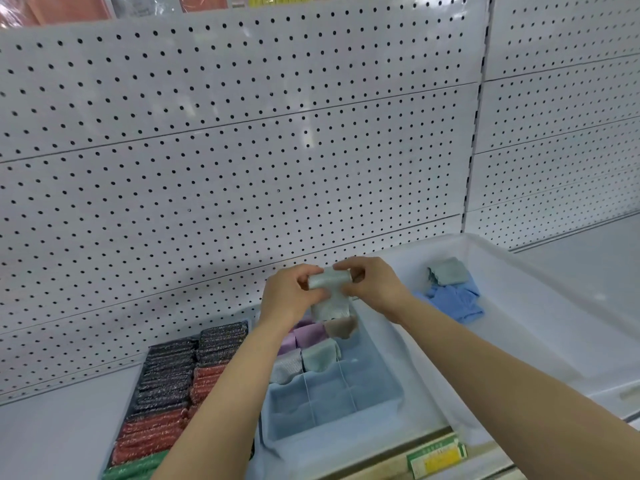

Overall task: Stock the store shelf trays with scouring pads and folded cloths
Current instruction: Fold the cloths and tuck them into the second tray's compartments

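Head camera looks down, close, at shelf.

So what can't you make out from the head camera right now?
- Grey cloth: its fold is hidden by the left hand and right hand gripping it.
- Scouring pad tray: near end cut off by the bottom edge and left forearm.
- Yellow shelf label: print too small.

Backdrop's basically all white pegboard with rows of little black holes, split by a slotted upright. A plain white shelf runs along below, with a yellow-green price label on its front edge. Lighting is soft and even.
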The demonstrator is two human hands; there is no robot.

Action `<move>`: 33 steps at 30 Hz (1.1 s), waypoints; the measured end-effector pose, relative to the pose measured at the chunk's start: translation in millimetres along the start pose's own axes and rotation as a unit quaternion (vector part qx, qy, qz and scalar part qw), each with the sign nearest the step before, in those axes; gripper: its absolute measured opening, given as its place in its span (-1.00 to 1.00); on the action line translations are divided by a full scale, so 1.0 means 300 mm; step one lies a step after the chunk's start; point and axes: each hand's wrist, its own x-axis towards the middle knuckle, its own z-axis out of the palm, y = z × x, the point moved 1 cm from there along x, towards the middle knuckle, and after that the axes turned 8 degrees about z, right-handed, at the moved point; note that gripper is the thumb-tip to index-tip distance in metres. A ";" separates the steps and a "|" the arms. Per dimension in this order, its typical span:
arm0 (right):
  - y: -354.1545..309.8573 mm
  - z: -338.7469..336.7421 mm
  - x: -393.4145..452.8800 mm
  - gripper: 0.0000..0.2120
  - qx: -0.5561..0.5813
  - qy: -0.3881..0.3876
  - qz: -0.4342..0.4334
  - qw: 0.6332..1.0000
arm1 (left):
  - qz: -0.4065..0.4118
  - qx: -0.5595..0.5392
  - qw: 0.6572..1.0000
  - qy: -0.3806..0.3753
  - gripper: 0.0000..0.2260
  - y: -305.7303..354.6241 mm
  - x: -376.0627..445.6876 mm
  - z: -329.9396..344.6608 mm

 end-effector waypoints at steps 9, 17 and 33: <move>0.082 0.070 -0.013 -0.75 -0.332 -0.095 -0.069 0.936 | 0.007 -0.013 0.999 -0.035 -0.85 -0.114 -0.081 0.113; 0.147 0.101 0.004 -0.82 -0.474 -0.079 -0.106 0.870 | -0.006 0.012 0.988 -0.156 -0.48 -0.234 -0.134 0.220; 0.234 0.206 0.033 -0.88 -0.604 -0.072 -0.073 0.791 | 0.064 0.262 0.952 -0.149 -0.71 -0.243 -0.089 0.314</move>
